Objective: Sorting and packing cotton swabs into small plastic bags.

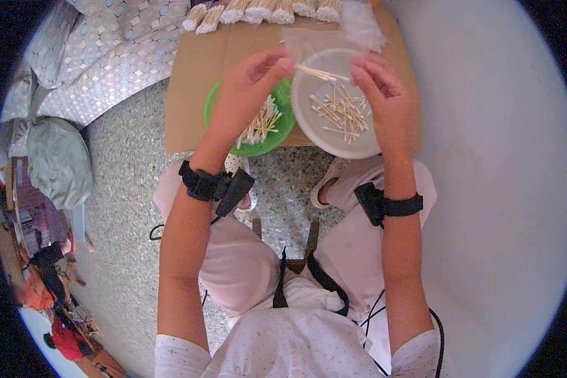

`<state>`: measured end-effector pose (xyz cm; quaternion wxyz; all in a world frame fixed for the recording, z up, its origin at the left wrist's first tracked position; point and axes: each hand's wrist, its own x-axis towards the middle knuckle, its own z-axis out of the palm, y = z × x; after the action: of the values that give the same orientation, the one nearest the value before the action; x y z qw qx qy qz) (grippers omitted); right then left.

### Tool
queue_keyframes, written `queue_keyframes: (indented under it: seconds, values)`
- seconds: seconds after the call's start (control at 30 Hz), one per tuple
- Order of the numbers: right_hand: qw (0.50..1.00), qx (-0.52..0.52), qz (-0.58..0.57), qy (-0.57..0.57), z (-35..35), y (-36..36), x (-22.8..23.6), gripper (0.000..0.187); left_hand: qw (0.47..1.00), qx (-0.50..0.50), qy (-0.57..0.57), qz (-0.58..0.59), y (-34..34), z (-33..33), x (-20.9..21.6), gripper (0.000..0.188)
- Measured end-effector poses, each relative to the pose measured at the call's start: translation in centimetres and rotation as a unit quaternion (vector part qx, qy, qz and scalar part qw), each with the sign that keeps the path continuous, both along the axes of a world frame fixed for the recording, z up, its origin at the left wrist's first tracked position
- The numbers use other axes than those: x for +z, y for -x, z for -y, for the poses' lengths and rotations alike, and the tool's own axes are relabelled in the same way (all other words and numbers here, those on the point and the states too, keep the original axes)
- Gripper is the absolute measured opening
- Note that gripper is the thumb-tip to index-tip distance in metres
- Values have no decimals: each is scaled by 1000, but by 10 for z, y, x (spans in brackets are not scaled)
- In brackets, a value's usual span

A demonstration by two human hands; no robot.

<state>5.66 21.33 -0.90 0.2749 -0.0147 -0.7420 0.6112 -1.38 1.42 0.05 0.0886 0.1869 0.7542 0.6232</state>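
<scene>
My left hand [249, 85] is closed round a small bundle of cotton swabs [314, 72], their tips pointing right. Fingers of my right hand [387, 94] are pinched at the end of one swab that sticks out from the bundle. Both hands are raised over two round containers. Under my left hand is a green plastic basket [288, 129] with a heap of loose swabs [264, 123] in it. A white bowl [305, 123] sits beside it, below the bundle and my right hand, with scattered swabs [342, 112] on its bottom.
Several bundles of swabs [258, 9] lie along the far edge of a cardboard-topped surface [186, 94]. Clear plastic bags [362, 28] lie behind the white bowl. Patterned fabric [120, 57] hangs at the far left, and a pale wall [485, 157] stands close on the right.
</scene>
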Motion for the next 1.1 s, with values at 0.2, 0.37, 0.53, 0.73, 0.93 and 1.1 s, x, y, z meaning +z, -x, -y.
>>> queue_keyframes:
  seconds: [0.2,0.37,0.53,0.73,0.93,1.1]
  values:
    - [986,120,100,66,8,-4,4,36,996,-27,-61,58,4,2,-15,28]
    - [996,73,46,39,3,-2,-5,40,980,-37,-177,85,2,-4,-14,33]
    - [994,103,20,19,14,-3,-6,47,986,-63,-106,113,5,-1,-22,31]
    - [998,53,38,3,19,-4,-5,47,989,-37,-108,88,1,-1,-18,27]
    - [997,61,51,-8,18,-6,-1,56,988,-20,-115,104,-4,-5,-10,31]
    - [998,33,43,8,19,-5,1,56,994,-60,-82,49,-5,-4,-8,31]
